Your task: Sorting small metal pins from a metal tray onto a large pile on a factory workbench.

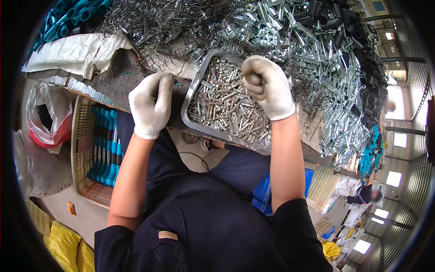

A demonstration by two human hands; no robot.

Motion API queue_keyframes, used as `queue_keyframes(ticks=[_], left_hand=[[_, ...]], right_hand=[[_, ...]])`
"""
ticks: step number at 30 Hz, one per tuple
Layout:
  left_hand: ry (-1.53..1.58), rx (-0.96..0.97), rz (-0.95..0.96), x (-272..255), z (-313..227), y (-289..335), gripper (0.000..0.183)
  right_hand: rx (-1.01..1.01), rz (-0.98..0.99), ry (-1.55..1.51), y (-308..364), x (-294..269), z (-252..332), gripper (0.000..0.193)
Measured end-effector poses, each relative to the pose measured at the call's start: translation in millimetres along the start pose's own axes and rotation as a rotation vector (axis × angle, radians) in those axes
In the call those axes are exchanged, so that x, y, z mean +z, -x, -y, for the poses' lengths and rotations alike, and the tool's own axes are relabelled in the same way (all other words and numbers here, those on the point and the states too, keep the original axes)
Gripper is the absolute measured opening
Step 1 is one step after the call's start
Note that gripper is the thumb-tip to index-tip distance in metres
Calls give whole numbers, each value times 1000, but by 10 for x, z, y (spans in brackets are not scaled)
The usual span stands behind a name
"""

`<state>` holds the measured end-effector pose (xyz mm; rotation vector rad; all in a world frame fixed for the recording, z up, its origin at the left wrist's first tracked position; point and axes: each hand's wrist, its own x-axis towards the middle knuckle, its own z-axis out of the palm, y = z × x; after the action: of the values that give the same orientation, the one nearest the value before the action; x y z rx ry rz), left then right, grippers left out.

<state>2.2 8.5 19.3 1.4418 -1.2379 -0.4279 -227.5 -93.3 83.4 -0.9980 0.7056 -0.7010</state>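
White knit gloves cover both of my hands. My left hand (152,105) is closed above the table's near edge, thumb pressed along the curled fingers; whatever it may hold is hidden. Over the right side of a grey tray (186,109) is my right hand (268,86), its fingers curled in toward the thumb. I cannot make out anything in that grip. Many short metal pins (226,102) fill the tray, some shiny and some brownish. Behind the tray lies a tangled heap of wire springs (149,22).
Shiny metal parts (342,104) and black tubular pieces (358,41) are heaped on the right. Turquoise handles (74,16) lie far left. A beige crate (79,154) at lower left holds turquoise-and-black tools (106,145). A blue bin (263,195) stands below the table. Another person (364,195) is at far right.
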Motion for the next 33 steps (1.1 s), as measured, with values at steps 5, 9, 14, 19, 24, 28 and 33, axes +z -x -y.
queue_keyframes(ticks=[5,9,14,19,24,28,33], left_hand=[[-7,13,-23,15,60,15,12],[-4,7,-16,8,48,19,12],[-6,4,-25,5,54,19,13],[5,-9,-24,11,52,15,12],[7,-14,-25,8,48,18,12],[6,-4,-40,-1,56,25,13],[21,4,-32,20,40,23,13]], right_hand=[[-158,-121,1235,-83,194,-35,22],[-108,-143,1786,-129,320,-122,20],[-90,-154,1908,-222,374,-142,18],[-104,-94,1975,-322,365,-106,16],[-121,-85,1958,-300,377,-168,18],[-302,-91,1832,-218,250,-175,21],[125,-134,-362,18,-116,-111,58]])
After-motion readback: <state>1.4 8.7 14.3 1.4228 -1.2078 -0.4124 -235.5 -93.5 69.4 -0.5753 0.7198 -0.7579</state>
